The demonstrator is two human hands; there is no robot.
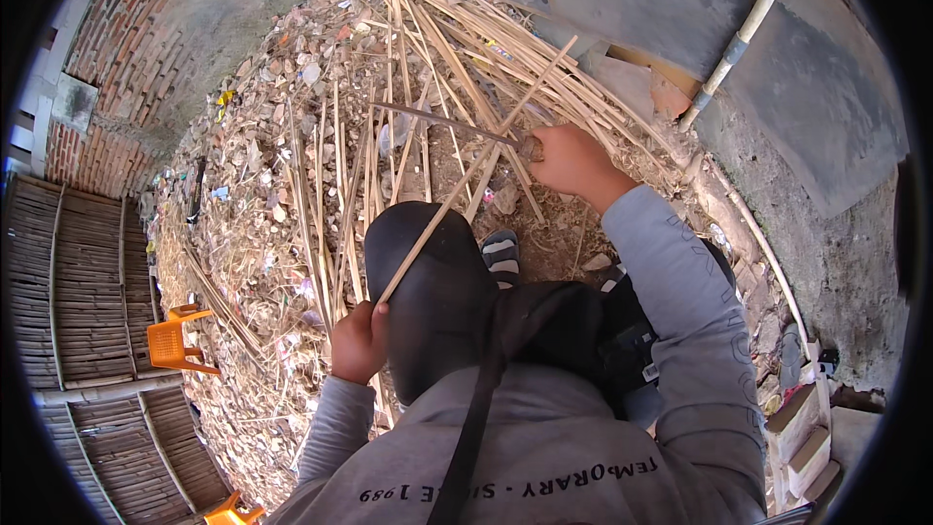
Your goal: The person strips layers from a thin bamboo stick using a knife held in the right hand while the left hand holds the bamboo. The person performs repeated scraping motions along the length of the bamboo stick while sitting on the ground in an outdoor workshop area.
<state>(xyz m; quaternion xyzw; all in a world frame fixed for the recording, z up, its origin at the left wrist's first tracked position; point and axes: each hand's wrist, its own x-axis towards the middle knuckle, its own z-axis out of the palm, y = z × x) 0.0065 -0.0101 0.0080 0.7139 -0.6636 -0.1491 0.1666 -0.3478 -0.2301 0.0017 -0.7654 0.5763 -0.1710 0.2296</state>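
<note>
My left hand (359,341) is closed on the near end of a long, pale bamboo strip (426,234), which slants up and away to the right across my black-covered leg (428,272). My right hand (573,163) grips a long, narrow-bladed knife (442,121) whose handle is mostly hidden by the fingers. Its dark blade points left and crosses the strip beyond my knee, close to the fist; whether the edge touches the strip I cannot tell.
More bamboo strips (505,34) lie piled at the far side and spread over rubble-strewn ground (255,185). An orange plastic chair (167,343) stands at left by a bamboo slat panel (87,282). A pale pipe (743,34) leans on the grey wall at right, above bricks (809,457).
</note>
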